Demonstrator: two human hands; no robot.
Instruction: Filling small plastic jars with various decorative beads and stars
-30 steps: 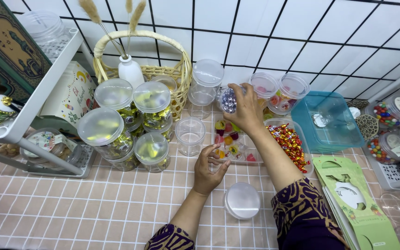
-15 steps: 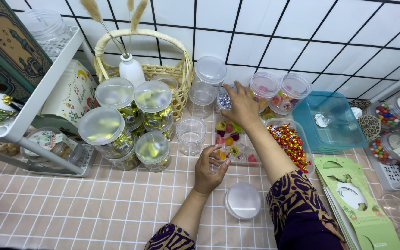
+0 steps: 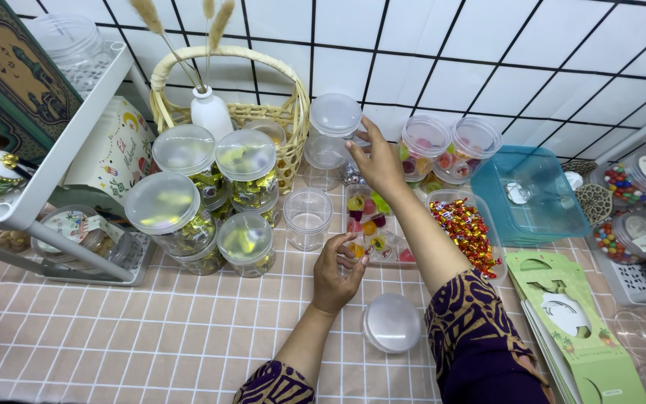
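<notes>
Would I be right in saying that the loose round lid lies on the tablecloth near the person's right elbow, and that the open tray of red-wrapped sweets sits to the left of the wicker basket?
Not quite: in the head view the tray of red-wrapped sweets sits to the right of the wicker basket, not the left. The loose round lid does lie on the tablecloth near the right elbow.

My right grip [image 3: 377, 163] covers the small jar behind it. My left grip [image 3: 336, 271] hides whatever sits under its fingers. The green card stack [image 3: 573, 329] runs off the bottom edge.
</notes>
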